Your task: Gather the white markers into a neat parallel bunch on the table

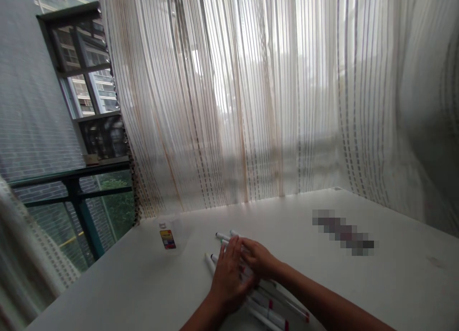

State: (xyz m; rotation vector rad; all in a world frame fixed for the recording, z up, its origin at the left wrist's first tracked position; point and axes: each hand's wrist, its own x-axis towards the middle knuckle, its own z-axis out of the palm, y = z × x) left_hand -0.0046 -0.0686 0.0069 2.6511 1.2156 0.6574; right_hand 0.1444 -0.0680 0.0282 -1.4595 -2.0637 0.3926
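My left hand (228, 279) is cupped over a bunch of white markers, its fingers long and pressed together. Against it from the right, my right hand (261, 258) curls its fingers over the same bunch. Dark and pale ends of the held markers (223, 236) stick out beyond the fingertips, and a bit of red shows between the palms. Just left of my left hand lie loose markers (208, 261), partly covered by it. Below the hands, several white markers with red ends (268, 314) lie slanted on the table. Most of the held bunch is hidden.
At the back left of the white table (136, 283) stands a clear plastic box (172, 236) with a colourful label. A pixelated dark item (342, 231) lies to the right. Striped sheer curtains (229, 106) hang along the far edge. Beyond them, a railing (77, 197) shows at left.
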